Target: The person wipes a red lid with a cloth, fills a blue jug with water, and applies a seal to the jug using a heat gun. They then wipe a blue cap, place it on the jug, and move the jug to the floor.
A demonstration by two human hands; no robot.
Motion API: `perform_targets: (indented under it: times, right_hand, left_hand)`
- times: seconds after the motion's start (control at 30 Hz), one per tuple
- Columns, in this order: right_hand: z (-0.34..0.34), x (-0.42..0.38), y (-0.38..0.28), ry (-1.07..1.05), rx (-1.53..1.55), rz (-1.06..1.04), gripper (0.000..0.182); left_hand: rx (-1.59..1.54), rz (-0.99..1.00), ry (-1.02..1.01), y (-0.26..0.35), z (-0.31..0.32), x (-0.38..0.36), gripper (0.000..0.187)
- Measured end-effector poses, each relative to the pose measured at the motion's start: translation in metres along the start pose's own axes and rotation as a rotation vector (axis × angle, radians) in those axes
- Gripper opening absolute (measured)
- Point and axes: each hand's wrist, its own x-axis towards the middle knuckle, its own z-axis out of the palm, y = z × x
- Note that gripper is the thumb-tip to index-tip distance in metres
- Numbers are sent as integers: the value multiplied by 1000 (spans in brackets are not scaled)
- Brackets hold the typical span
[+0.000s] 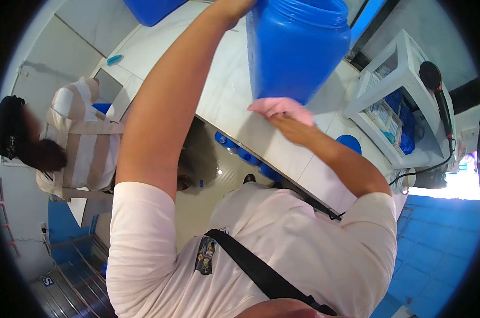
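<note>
A large blue plastic jerrycan-like container (298,53) with a wide threaded mouth stands on the white tiled counter (224,69). Its mouth has no cap on it. At the top edge of the view, my left hand (237,8) is beside the container's upper left side; its fingers are cut off or hidden. My right hand (295,129) holds a pink cloth (283,108) against the container's lower near side. Right of that forearm, a round blue lid (349,142) lies on the counter.
On the right stands a white shelf (399,100) with baskets, a black corded device (436,87) hanging on it. Another blue container (152,9) and a small teal item (114,60) are at upper left. A person in a striped top (83,138) is at left. Blue containers (245,155) sit under the counter.
</note>
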Motion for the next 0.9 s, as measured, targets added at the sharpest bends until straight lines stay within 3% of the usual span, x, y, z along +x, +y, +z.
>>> perform_targets:
  times: [0.07,0.1,0.17,0.3,0.37,0.43,0.5,0.57,0.63,0.67,0.73,0.77,0.83,0.9]
  right_hand:
    - [-18,24,-72,25,-11,91,30]
    - [-31,15,-62,15,-622,122,35]
    - [-36,28,-75,348,-1724,-376,50]
    - [0,52,-59,417,-1670,-483,62]
    - [11,25,-12,10,-1751,-246,61]
    - [-12,-18,47,-305,-1532,-97,45]
    - [-5,21,-19,-186,-598,193,42]
    - [-19,35,-67,-129,-545,370,41]
    - [-42,17,-54,136,-1495,-351,49]
    - [-35,21,-57,123,-1472,-363,49]
    - [-22,42,-68,306,-1798,-278,59]
    - [-12,45,-66,303,-1784,-295,59]
    - [8,47,-55,-15,-1867,-70,65]
    - [-45,27,66,-127,-1774,-91,67]
  left_hand:
    - [-23,111,-52,0,6,-5,117]
    - [-30,105,-30,-3,6,-4,117]
    - [-41,110,-31,-12,0,-3,116]
    - [-212,153,-50,-30,1,-15,111]
    - [92,316,255,-63,4,-42,99]
    - [-74,291,273,-80,16,-114,79]
    - [-117,151,222,-115,20,-202,69]
    - [-198,-143,216,-124,29,-295,59]
    - [-347,-210,351,-173,47,-377,53]
    - [-299,-365,488,-185,58,-411,54]
    - [-253,-647,704,-199,83,-470,59]
    - [-255,-774,786,-208,95,-500,62]
    - [-69,-962,883,-252,128,-578,69]
    - [158,-1228,888,-256,171,-661,75]
